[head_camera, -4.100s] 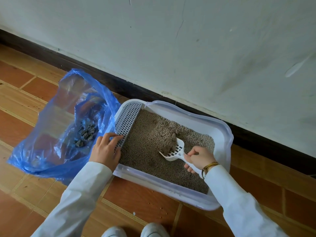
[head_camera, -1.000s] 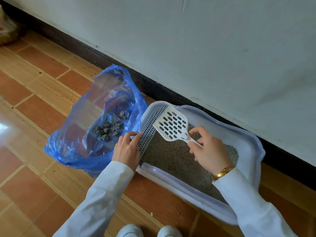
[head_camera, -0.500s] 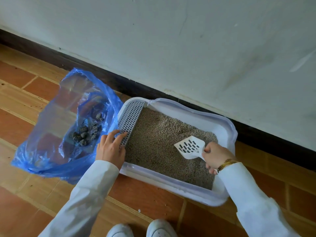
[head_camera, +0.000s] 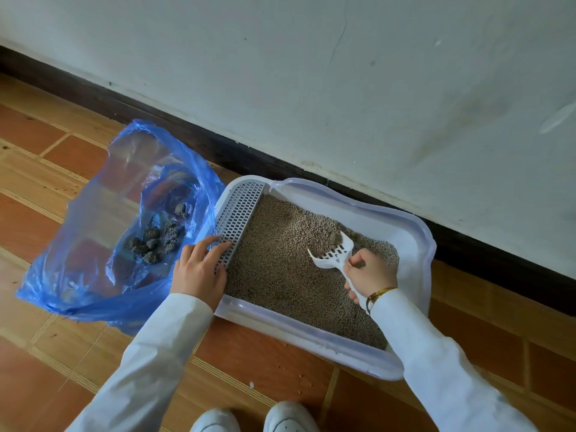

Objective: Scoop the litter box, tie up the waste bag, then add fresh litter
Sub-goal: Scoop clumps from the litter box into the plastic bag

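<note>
A white litter box (head_camera: 414,232) sits on the floor against the wall, filled with grey-brown litter (head_camera: 280,269). My right hand (head_camera: 369,272) grips the handle of a white slotted scoop (head_camera: 333,254), whose blade digs into the litter near the far side, beside a small clump. My left hand (head_camera: 199,269) rests flat on the box's left rim, fingers on the grated step (head_camera: 238,219). To the left lies an open blue plastic bag (head_camera: 93,244) with several dark waste clumps (head_camera: 156,241) inside.
The white wall (head_camera: 374,88) with a dark baseboard (head_camera: 498,260) runs right behind the box. Brown floor tiles (head_camera: 265,360) lie in front, with a few spilled litter grains. My white shoes (head_camera: 280,416) are at the bottom edge.
The scoop went from over the bag side of the box, with nothing on it, back to the right and down; its blade now digs into the litter. The left hand stayed on the rim.
</note>
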### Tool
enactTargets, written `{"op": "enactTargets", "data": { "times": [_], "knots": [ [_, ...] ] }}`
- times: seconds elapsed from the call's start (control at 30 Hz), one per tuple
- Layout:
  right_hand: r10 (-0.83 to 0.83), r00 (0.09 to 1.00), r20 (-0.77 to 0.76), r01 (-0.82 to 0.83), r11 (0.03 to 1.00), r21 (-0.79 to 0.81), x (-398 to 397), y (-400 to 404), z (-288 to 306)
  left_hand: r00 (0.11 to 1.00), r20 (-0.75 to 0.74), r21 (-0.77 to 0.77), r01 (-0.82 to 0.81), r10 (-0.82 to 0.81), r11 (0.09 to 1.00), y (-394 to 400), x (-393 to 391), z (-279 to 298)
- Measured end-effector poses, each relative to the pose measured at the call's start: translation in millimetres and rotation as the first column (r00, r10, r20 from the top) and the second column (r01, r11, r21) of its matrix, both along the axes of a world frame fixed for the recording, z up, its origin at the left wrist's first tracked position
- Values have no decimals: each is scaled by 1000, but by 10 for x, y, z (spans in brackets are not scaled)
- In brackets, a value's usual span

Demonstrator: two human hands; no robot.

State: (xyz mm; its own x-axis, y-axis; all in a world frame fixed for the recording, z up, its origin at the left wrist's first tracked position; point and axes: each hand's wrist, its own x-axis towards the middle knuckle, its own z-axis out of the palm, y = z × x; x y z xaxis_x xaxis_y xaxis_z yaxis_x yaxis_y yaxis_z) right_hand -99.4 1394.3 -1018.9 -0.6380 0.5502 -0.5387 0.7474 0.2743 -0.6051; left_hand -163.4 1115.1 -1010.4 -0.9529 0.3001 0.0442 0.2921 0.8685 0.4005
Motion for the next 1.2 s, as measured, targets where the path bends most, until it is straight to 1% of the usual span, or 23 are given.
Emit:
{"op": "enactTargets", "data": {
  "times": [0.17, 0.37, 0.6, 0.87, 1.1, 1.2],
  "knots": [
    [-12, 998, -58, 8, 998, -63, 93, 20, -19, 1000, 8, -3, 21, -21, 1000, -20, -13, 9],
    [-70, 987, -143, 33, 968, -247, 182, -2, 267, 999, 18, -5, 37, -37, 999, -35, -20, 27],
    [-8, 965, -264, -80, 945, -319, 364, 17, 591, 999, 31, -15, 42, -41, 999, -44, -19, 49],
    [116, 937, -329, -170, 975, -142, 417, -30, 691, 998, 38, 0, 60, -60, 998, -58, -9, 73],
    [154, 918, -366, -204, 974, -102, 364, -102, 754, 997, 33, 28, 64, -65, 998, -79, 3, 74],
    [210, 901, -380, -250, 966, -61, 307, -129, 796, 999, 25, 63, 45, -46, 997, -93, 15, 72]
  ]
}}
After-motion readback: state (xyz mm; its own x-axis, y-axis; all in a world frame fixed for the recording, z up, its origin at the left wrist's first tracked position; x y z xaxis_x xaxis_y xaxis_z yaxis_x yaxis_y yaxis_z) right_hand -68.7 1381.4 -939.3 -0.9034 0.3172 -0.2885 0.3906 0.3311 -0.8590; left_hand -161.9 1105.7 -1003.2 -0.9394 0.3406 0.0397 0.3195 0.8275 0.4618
